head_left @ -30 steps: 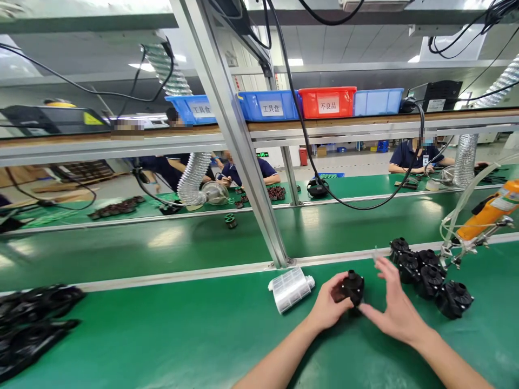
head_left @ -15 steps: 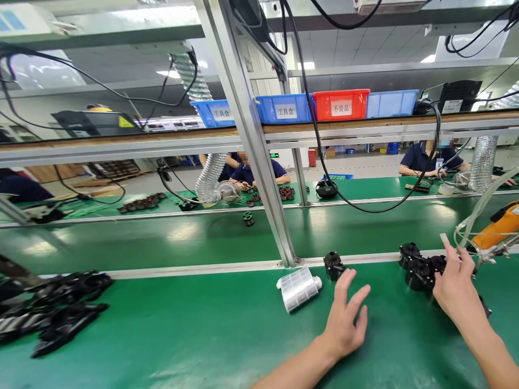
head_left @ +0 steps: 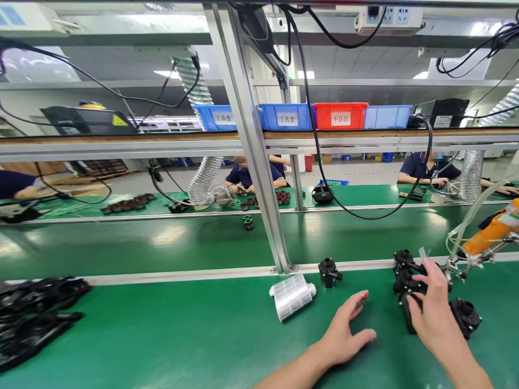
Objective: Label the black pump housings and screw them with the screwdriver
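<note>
My left hand (head_left: 344, 332) hovers over the green bench with its fingers apart and nothing in it. Just beyond it stands a single black round part (head_left: 329, 273) with a side spout, beside a roll of clear-and-white labels (head_left: 292, 297). My right hand (head_left: 433, 305) is over a cluster of black parts (head_left: 403, 262) on the right, its thumb and fingers spread around one of them. A small whitish piece shows at a fingertip. Another black part (head_left: 466, 316) lies just right of that hand.
Black mouldings (head_left: 40, 313) lie at the left. A metal post (head_left: 259, 162) rises behind the label roll. An orange tool (head_left: 492, 229) with tubes is at the right. Cables hang overhead, below blue and red bins (head_left: 340, 115). People sit across the bench.
My right hand has moved left and down over the black parts, uncovering the part on its right. My left hand has shifted slightly and its fingers have turned rightward. The view has tilted a little.
</note>
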### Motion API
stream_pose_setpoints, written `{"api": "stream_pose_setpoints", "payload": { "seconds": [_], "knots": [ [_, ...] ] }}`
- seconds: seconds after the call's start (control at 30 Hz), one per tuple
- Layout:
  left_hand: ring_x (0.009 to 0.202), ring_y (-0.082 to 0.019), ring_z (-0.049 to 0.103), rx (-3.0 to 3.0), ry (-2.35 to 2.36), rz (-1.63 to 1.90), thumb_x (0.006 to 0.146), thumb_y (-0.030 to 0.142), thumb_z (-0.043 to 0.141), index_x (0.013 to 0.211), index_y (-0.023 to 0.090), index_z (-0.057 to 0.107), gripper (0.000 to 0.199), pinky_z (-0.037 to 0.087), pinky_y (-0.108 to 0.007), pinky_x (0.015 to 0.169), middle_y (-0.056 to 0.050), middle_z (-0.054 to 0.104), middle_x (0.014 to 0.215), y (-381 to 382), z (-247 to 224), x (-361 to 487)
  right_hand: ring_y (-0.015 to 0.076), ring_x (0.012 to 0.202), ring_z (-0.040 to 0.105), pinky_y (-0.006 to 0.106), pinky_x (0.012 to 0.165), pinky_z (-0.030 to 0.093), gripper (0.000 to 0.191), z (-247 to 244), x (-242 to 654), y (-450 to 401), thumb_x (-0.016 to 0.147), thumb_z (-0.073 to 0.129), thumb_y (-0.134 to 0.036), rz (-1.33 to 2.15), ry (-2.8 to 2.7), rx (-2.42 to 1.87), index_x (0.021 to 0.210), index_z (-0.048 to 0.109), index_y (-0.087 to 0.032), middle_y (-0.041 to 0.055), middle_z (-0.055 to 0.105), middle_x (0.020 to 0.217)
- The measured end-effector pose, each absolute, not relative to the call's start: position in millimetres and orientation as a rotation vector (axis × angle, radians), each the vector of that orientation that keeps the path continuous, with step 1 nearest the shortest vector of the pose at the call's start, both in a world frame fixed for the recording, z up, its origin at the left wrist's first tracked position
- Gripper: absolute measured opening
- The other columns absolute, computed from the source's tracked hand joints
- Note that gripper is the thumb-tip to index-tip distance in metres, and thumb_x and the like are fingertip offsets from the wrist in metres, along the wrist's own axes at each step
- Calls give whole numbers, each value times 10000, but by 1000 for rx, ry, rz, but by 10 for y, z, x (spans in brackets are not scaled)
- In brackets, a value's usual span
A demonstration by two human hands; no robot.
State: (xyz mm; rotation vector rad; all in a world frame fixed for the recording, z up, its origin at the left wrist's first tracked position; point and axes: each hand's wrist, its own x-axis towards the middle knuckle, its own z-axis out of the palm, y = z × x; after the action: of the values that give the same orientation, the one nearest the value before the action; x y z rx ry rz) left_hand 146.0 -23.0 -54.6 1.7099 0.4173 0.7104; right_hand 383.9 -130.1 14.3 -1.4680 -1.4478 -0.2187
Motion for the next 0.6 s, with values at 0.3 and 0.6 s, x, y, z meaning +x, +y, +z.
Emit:
{"api": "stream_pose_setpoints", "payload": {
  "seconds": [0.3, 0.6],
  "knots": [
    [1175, -293, 688, 1247, 256, 588, 790, 442, 929, 1542, 252, 481, 895, 506, -419, 1053, -148, 685, 1338, -213, -457, 1482, 289, 1354, 457, 433, 1035, 599, 661, 47, 3179, -1169, 1089, 673, -458, 271, -1181, -1177, 1608, 276, -358, 101, 281, 1606],
    [989, -214, 732, 722, 330, 601, 859, 401, 868, 1424, 328, 576, 640, 553, -341, 858, -62, 731, 1231, -58, -393, 1450, 123, 616, 423, 197, 559, 327, 698, -101, 3268, -1072, 1040, 791, -547, 996, -1045, -899, 1469, 355, -210, 9, 559, 873]
  ]
}}
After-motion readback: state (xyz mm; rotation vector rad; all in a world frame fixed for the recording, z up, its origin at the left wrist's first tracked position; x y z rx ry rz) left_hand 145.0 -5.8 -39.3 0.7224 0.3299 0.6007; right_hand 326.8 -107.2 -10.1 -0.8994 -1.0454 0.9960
